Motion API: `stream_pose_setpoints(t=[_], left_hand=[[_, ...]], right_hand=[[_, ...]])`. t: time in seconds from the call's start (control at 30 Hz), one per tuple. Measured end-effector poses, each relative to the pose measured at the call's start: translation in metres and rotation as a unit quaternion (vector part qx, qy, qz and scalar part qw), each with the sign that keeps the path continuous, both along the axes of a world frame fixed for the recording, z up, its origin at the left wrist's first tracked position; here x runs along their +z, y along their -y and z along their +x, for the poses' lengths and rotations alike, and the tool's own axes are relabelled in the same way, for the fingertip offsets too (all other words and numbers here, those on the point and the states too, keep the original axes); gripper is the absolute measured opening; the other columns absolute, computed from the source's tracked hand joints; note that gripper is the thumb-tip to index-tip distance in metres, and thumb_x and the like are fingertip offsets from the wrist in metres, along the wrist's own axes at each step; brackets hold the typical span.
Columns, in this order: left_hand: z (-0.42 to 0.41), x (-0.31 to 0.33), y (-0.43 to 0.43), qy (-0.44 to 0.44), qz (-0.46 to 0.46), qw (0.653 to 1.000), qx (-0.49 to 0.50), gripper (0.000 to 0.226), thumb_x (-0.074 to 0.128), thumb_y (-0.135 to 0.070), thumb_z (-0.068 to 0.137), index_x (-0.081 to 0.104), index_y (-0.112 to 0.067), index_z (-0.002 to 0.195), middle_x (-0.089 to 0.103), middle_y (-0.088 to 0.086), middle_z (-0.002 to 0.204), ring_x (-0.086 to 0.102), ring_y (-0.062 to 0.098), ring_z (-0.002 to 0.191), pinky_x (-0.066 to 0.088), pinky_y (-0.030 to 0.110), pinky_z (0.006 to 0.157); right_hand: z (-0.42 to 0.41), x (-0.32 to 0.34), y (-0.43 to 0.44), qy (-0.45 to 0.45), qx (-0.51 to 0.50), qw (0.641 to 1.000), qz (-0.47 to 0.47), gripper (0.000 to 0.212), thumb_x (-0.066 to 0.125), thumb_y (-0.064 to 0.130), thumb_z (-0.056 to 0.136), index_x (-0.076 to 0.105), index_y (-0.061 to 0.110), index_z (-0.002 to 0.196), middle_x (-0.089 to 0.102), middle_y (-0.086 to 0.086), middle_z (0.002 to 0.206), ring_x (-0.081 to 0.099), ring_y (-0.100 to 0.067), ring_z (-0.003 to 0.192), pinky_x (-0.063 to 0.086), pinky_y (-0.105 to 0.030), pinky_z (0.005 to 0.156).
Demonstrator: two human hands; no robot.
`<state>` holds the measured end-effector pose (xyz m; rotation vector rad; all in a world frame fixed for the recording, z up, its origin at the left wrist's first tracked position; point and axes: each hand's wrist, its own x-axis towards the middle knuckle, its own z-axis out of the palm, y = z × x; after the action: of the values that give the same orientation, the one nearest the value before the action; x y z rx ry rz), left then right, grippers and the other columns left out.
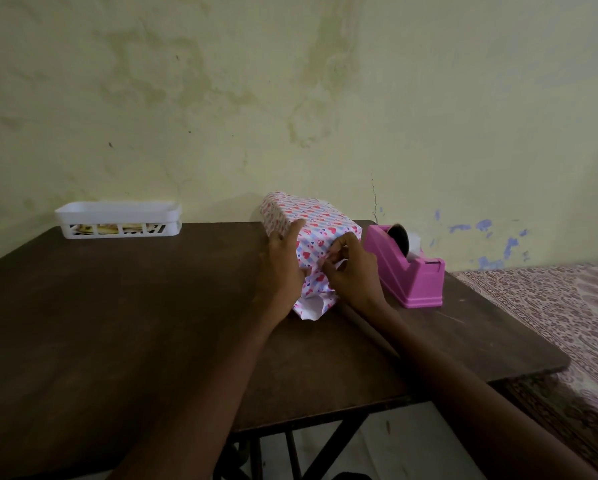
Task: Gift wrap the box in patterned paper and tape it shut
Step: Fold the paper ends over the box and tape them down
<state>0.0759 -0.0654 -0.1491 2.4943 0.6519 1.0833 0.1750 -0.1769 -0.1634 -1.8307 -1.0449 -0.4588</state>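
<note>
**A:** In the head view, which step is the person on?

**B:** Closing the near end, by the look of it. The box (316,230) lies toward the tabletop's (117,323) far edge, right of middle, with patterned paper (313,296) over its top and sides. The near flap is loose and unsealed.

**A:** And the hands?

**B:** The left hand (281,261) lies flat against the box's left side, thumb straight up onto the top. The right hand (352,270) has curled fingertips (327,263) pinching a fold of paper at the near end.

**A:** The next move?

**B:** Likely creasing that flap down, then reaching for tape. The pink tape dispenser (406,271) stands just beside the box on its right.
</note>
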Motion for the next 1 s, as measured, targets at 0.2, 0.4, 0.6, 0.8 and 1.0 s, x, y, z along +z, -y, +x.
stream_pose_setpoints(t=[0.2, 0.4, 0.6, 0.8, 1.0], left_hand=[[0.002, -0.001, -0.001, -0.003, 0.001, 1.000, -0.001, 0.080, 0.074, -0.022, 0.083, 0.027, -0.032, 0.148, 0.042, 0.011, 0.144, 0.047, 0.029, 0.127, 0.047, 0.037, 0.096], [0.005, -0.002, -0.003, -0.004, 0.015, 1.000, 0.011, 0.079, 0.073, -0.024, 0.084, 0.026, -0.033, 0.147, 0.043, 0.011, 0.143, 0.049, 0.030, 0.125, 0.048, 0.036, 0.093], [0.003, -0.001, -0.001, -0.003, 0.018, 1.000, 0.006, 0.076, 0.070, -0.023, 0.087, 0.026, -0.032, 0.148, 0.042, 0.012, 0.144, 0.047, 0.029, 0.126, 0.048, 0.035, 0.094], [0.003, 0.001, 0.001, -0.011, 0.015, 1.000, 0.013, 0.078, 0.071, -0.024, 0.086, 0.025, -0.031, 0.148, 0.040, 0.010, 0.145, 0.047, 0.028, 0.128, 0.047, 0.035, 0.095], [0.003, 0.002, 0.002, -0.006, 0.011, 1.000, 0.013, 0.078, 0.072, -0.025, 0.085, 0.025, -0.029, 0.148, 0.038, 0.010, 0.148, 0.046, 0.027, 0.129, 0.046, 0.033, 0.097]], right_hand=[[-0.004, 0.004, -0.001, -0.025, -0.016, 0.999, 0.015, 0.028, 0.076, 0.025, 0.084, 0.050, 0.021, 0.093, 0.059, 0.019, 0.077, 0.063, 0.000, 0.071, 0.058, -0.031, 0.069], [-0.003, 0.004, -0.002, -0.036, -0.044, 0.998, -0.001, 0.040, 0.080, 0.042, 0.077, 0.051, 0.022, 0.095, 0.064, 0.013, 0.077, 0.067, -0.008, 0.071, 0.059, -0.035, 0.068], [-0.002, 0.009, -0.008, 0.002, -0.104, 0.993, -0.052, 0.058, 0.077, 0.060, 0.071, 0.053, 0.018, 0.102, 0.068, 0.002, 0.085, 0.066, -0.017, 0.076, 0.055, -0.033, 0.067], [0.004, 0.017, 0.002, 0.088, -0.176, 0.976, -0.097, 0.058, 0.071, 0.068, 0.071, 0.057, 0.019, 0.097, 0.065, 0.003, 0.077, 0.061, -0.016, 0.066, 0.045, -0.027, 0.060], [0.011, 0.015, 0.004, 0.145, -0.156, 0.977, 0.022, 0.050, 0.082, 0.045, 0.072, 0.057, 0.016, 0.104, 0.059, -0.004, 0.106, 0.057, -0.021, 0.093, 0.037, -0.020, 0.061]])
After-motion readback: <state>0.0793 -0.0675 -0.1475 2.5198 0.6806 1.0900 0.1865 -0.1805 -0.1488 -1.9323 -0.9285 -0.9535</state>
